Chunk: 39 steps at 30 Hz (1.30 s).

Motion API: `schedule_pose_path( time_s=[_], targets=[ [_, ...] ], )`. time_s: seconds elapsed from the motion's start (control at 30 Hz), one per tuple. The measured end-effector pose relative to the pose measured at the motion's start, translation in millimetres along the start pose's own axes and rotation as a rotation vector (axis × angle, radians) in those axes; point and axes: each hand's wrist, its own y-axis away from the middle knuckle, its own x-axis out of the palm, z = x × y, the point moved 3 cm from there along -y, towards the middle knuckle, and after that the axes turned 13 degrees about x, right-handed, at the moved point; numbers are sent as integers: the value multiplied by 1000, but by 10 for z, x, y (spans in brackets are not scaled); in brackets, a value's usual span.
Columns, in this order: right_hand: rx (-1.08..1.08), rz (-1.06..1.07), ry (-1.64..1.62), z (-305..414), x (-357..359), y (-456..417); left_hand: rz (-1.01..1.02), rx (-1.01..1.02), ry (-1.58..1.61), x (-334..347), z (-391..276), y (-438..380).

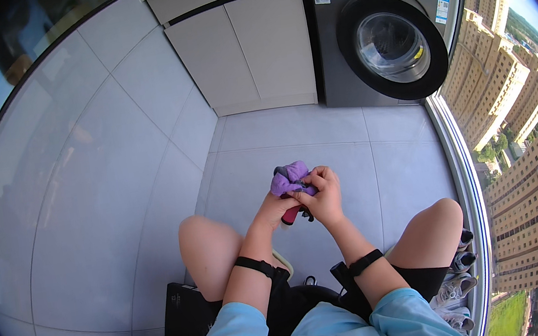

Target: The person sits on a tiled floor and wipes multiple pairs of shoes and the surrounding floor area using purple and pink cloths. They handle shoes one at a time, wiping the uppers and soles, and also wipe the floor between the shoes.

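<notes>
My left hand (276,209) is wrapped around a dark red object (291,215) with a black rim, held out over the floor between my knees. A purple cloth (289,177) with dark grey patches is bunched over the upper end of that object. From the right side, my right hand (327,195) pinches the edge of the cloth between thumb and fingers. A small black piece (309,214) hangs below my right thumb. The fingers and cloth hide most of the red object, so its exact kind cannot be told.
A front-loading washing machine (331,63) stands ahead beside a pale cabinet (271,50). Tiled wall (97,180) rises on my left, and a tall window (514,135) runs along my right. Several shoes (455,288) line the window side. A black box (181,314) is by my left knee.
</notes>
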Motion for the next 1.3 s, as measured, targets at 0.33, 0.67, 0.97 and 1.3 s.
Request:
schedule_pose_path(
  time_s=[0.33, 0.67, 0.97, 1.3],
  targets=[
    [620, -6, -717, -911, -438, -75, 422, -61, -501, 933, -64, -475],
    [1305, -566, 224, -2738, -1640, 664, -8, -116, -455, 665, 247, -1386],
    [1347, -368, 882, -3328, -1007, 872, -540, -266, -88, -412, 1444, -1819],
    [1030, 239, 104, -3184, 1965, -871, -729, -313, -126, -997, 1836, -1873]
  ],
)
